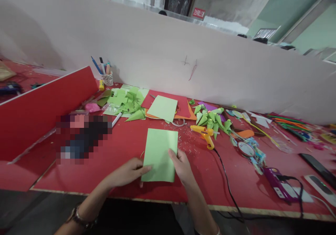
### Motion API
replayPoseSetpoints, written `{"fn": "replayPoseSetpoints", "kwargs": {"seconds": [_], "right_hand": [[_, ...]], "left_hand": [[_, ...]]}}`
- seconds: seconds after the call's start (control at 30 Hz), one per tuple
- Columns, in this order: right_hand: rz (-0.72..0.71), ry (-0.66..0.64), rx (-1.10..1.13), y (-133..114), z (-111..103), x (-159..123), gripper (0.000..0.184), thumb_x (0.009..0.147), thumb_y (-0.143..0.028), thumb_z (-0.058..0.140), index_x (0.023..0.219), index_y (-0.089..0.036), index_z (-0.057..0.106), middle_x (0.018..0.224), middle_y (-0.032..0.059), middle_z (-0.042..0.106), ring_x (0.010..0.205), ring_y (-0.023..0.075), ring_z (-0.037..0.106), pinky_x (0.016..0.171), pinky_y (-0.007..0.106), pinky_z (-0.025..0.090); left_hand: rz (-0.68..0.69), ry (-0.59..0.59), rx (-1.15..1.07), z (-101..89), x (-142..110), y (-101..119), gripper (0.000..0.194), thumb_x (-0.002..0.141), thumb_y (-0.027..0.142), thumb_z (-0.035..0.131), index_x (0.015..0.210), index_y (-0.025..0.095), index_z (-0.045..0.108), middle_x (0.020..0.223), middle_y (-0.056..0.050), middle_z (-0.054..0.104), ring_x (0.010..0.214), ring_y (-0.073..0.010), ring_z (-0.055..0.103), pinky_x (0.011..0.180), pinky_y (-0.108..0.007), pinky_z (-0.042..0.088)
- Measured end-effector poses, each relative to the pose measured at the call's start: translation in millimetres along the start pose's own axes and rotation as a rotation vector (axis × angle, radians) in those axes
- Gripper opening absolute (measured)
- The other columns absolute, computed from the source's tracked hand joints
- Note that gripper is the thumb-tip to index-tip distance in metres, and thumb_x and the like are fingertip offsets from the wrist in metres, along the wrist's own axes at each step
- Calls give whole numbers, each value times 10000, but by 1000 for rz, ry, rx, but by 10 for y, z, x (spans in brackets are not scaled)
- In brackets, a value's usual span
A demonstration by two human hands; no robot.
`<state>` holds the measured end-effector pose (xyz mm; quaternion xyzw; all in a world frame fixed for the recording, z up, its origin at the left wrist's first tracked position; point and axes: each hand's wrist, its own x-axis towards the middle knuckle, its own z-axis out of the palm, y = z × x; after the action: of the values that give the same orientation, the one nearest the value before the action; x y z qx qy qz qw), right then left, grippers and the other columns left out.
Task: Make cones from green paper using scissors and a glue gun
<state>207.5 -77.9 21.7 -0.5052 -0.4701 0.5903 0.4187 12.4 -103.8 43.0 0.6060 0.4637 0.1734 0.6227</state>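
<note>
A light green sheet of paper (159,154), perhaps folded, is held over the red table in front of me. My left hand (128,173) grips its lower left edge, thumb on top and fingers partly underneath. On the right edge my right hand (182,166) is closed, its thumb lying on the face of the paper and the fingers behind. Beyond it, another pale green sheet (162,107) rests on red card (183,105) and orange card. A yellow glue gun (204,134) lies to the right of my right hand.
Green paper pieces (128,102) and small green paper cones (210,117) are heaped at the back. A pen cup (107,78) stands near the white partition (147,46). At right are a purple power strip (280,184), a black phone (317,168) and cables. A red board (49,105) borders the left.
</note>
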Motion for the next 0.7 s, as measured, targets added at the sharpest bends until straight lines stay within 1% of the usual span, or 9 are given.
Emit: {"fn": "replayPoseSetpoints", "kwargs": {"seconds": [0.03, 0.07, 0.23, 0.33, 0.4, 0.43, 0.5, 0.6, 0.7], "right_hand": [[0, 17, -7, 12, -31, 7, 415, 711, -495, 556, 858, -111, 617, 792, 76, 669, 713, 211, 604, 629, 295, 461], [-1, 31, -9, 24, -67, 14, 424, 712, -495, 556, 883, -112, 617, 809, 78, 670, 746, 223, 606, 644, 301, 463], [12, 77, -24, 77, -243, 39, 451, 703, -505, 569, 912, -109, 619, 852, 90, 673, 801, 244, 608, 685, 318, 465], [22, 102, -63, 105, -292, 48, 445, 708, -501, 570, 907, -106, 616, 857, 93, 671, 801, 242, 604, 676, 311, 463], [28, 105, -88, 125, -299, 58, 434, 714, -499, 565, 893, -106, 615, 850, 93, 670, 793, 239, 601, 664, 305, 461], [34, 103, -95, 135, -299, 65, 433, 717, -498, 562, 892, -105, 615, 850, 94, 670, 793, 238, 600, 663, 305, 460], [51, 103, -97, 155, -295, 82, 447, 717, -503, 559, 907, -102, 613, 855, 98, 669, 791, 242, 602, 661, 311, 462], [43, 107, -86, 176, -295, 103, 481, 706, -511, 564, 948, -97, 610, 884, 104, 669, 809, 250, 604, 678, 324, 465], [43, 109, -74, 181, -297, 109, 485, 695, -512, 575, 948, -99, 617, 912, 106, 669, 826, 251, 606, 689, 321, 466]], "left_hand": [[21, 41, 36, -88, -53, -5, 443, 794, 520, 406, 653, 131, 562, 582, -27, 579, 543, -136, 534, 567, -239, 405], [34, 117, 50, -196, -123, -17, 400, 786, 506, 428, 762, 138, 583, 701, -30, 606, 560, -128, 536, 580, -238, 411], [-113, 803, 259, -906, -653, -238, 391, 750, 507, 471, 909, 159, 551, 794, -3, 590, 681, -140, 513, 626, -206, 397], [-136, 1068, 508, -1280, -958, -496, 439, 797, 499, 396, 1028, 145, 517, 1030, -43, 566, 929, -181, 507, 806, -232, 377], [-267, 1123, 751, -1438, -1086, -680, 509, 812, 532, 347, 1105, 142, 489, 1181, -78, 491, 1072, -218, 442, 919, -298, 313], [-389, 1054, 826, -1486, -1125, -765, 536, 816, 549, 324, 1117, 137, 485, 1207, -91, 475, 1102, -232, 421, 935, -324, 298], [-548, 1063, 880, -1529, -1162, -902, 559, 831, 570, 259, 1146, 154, 459, 1243, -78, 449, 1140, -223, 390, 962, -342, 269], [-602, 1036, 864, -1527, -1169, -1023, 558, 841, 577, 207, 1176, 189, 426, 1292, -43, 400, 1202, -208, 321, 1011, -350, 194], [-589, 1001, 790, -1529, -1168, -1076, 614, 812, 613, 248, 1229, 181, 382, 1357, -84, 297, 1239, -291, 248, 1018, -421, 143]]}}
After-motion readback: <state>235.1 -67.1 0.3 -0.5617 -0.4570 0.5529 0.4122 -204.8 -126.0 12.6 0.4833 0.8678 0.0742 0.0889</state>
